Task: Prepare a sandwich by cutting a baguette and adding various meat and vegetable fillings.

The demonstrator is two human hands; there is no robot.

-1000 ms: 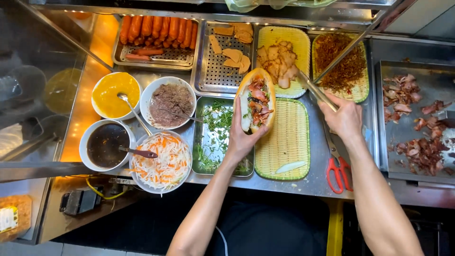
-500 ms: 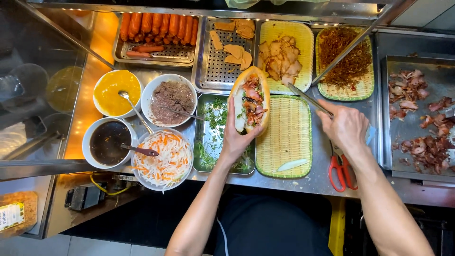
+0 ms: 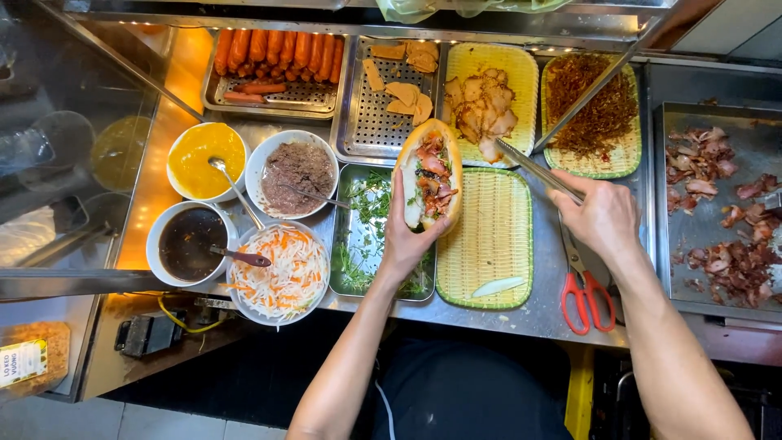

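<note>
Since a second ago: right hand [image 3: 604,218] pulled the metal tongs [image 3: 533,169] back off the sandwich, tips now at the near edge of the yellow tray of sliced pork [image 3: 521,81]; sandwich barely shifted. Left hand [image 3: 407,236] wrapped around the filled baguette [image 3: 429,173], held open side up, over the gap between the steel pan of green herbs [image 3: 358,236] and the woven tray [image 3: 493,236]. Meat slices and a bit of green visible in the bread. Right hand closed on the tongs' handle end; whether the tips pinch anything, can't tell. Red-handled scissors [image 3: 585,287] lie on the bench [image 3: 521,314] just below that hand. Left of the herbs: bowls of shredded carrot and radish [image 3: 281,270], dark sauce [image 3: 189,243], brown pâté [image 3: 293,169], yellow sauce [image 3: 205,155].
</note>
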